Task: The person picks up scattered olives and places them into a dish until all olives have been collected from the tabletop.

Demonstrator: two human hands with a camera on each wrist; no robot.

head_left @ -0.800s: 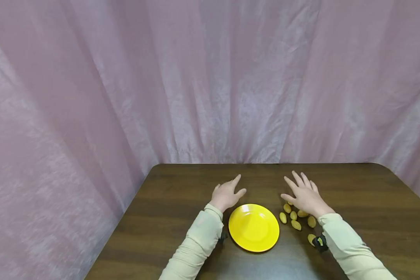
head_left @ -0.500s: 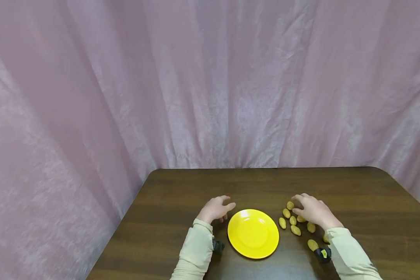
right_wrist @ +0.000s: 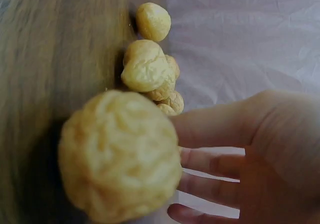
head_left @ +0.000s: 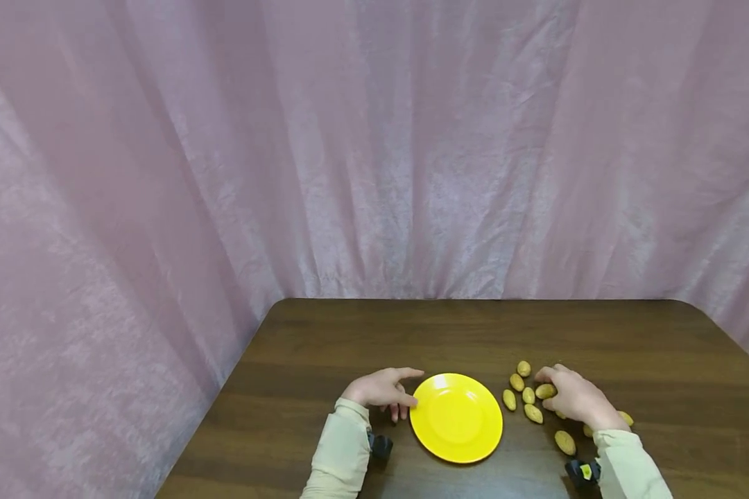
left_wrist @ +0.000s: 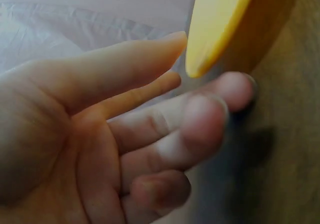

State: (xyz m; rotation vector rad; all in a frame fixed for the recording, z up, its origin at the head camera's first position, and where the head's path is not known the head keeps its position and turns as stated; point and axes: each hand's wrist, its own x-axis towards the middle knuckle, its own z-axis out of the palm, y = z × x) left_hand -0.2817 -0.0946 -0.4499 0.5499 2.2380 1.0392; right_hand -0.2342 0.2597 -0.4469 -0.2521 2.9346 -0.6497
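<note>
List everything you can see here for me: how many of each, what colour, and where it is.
Curtain: one backdrop, dusty pink, behind the table and along its left.
Table: one, dark brown wood grain, below the hands.
Plate: one, bright yellow, on the table between the hands.
Wrinkled oval pieces: about ten showing, yellowish tan, right of the plate; some partly hidden; exact kind unclear.
Wrist devices: two, black, one at each wrist.
Sleeves: two, pale cream-green, on the forearms.
Left hand: one, bare, at the plate's left rim.
Right hand: one, bare, over the pieces.
</note>
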